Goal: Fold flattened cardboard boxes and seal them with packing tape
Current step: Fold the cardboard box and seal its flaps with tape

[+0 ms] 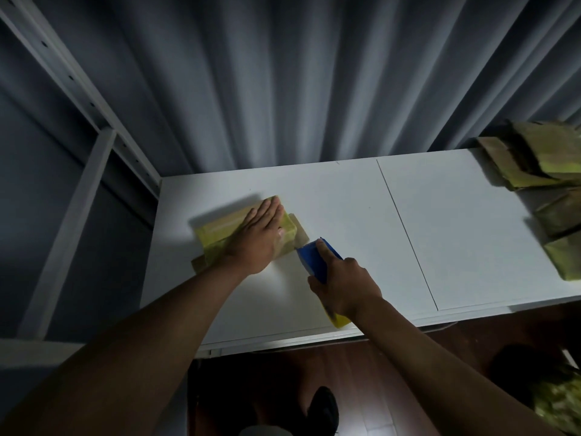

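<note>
A small folded cardboard box sits on the left part of the white table, its bottom flaps sticking out at the sides. My left hand lies flat on top of the box, fingers straight, pressing down. My right hand grips a blue tape dispenser just to the right of the box, index finger stretched along its top. The dispenser's front end is close to the box's right side. A yellow part of the dispenser shows below my wrist.
Several cardboard boxes are stacked at the table's far right edge. A grey curtain hangs behind the table and a metal shelf frame stands to the left. The table's near edge borders a dark wooden floor, where a black shoe shows.
</note>
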